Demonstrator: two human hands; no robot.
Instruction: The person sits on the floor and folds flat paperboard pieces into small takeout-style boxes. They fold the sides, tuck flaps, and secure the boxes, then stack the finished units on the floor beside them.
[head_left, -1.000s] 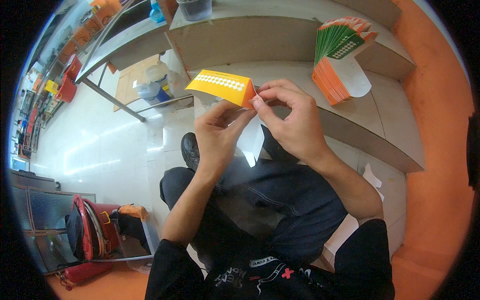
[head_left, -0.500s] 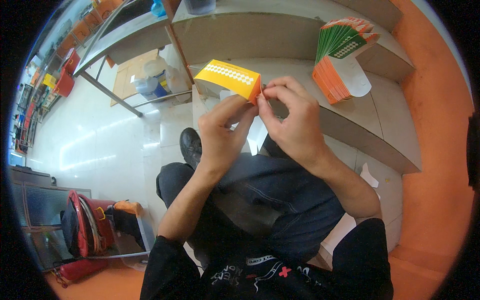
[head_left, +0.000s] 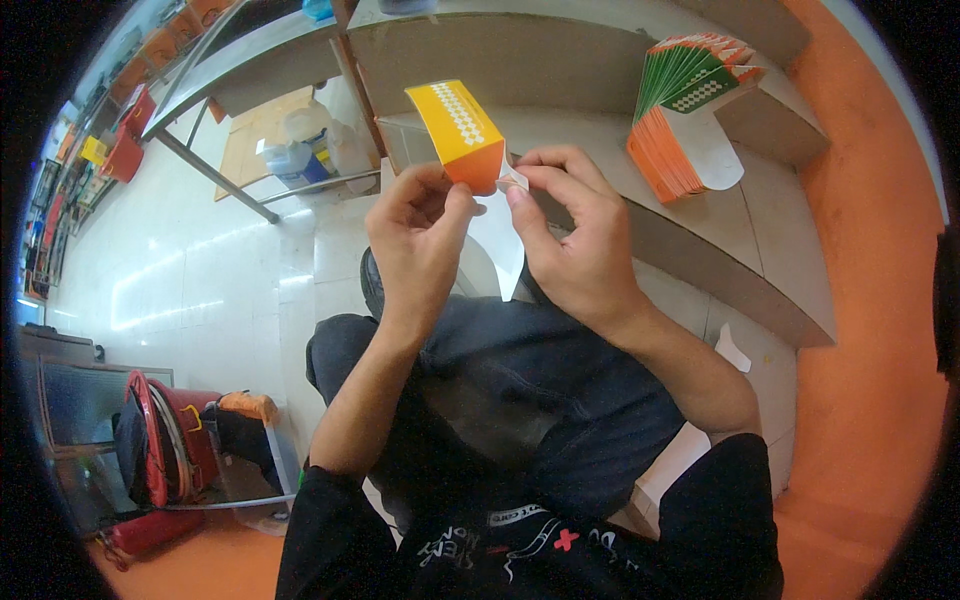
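Note:
A yellow and orange paper box [head_left: 460,125] with a white diamond pattern is held up in front of me, above my knees. My left hand [head_left: 420,230] is closed on the lower edge of its orange side, thumb in front. With thumb and forefinger, my right hand [head_left: 575,225] pinches a small white flap [head_left: 513,180] at the box's right edge. Below the hands a curved white sheet [head_left: 500,245] shows; I cannot tell whether it joins the box. To the right, a stack of nested orange and green cartons [head_left: 665,150] sits on a step.
Tiled steps [head_left: 570,130] rise ahead, beside an orange wall [head_left: 870,270]. At the far left stands a metal table [head_left: 215,105], with plastic jugs [head_left: 300,155] beneath it. A red bag [head_left: 180,440] lies near left. White paper scraps [head_left: 732,350] are at my right.
The box has turned, showing more of its orange side. My left hand has moved slightly left and down, and a white flap now shows between my right fingertips.

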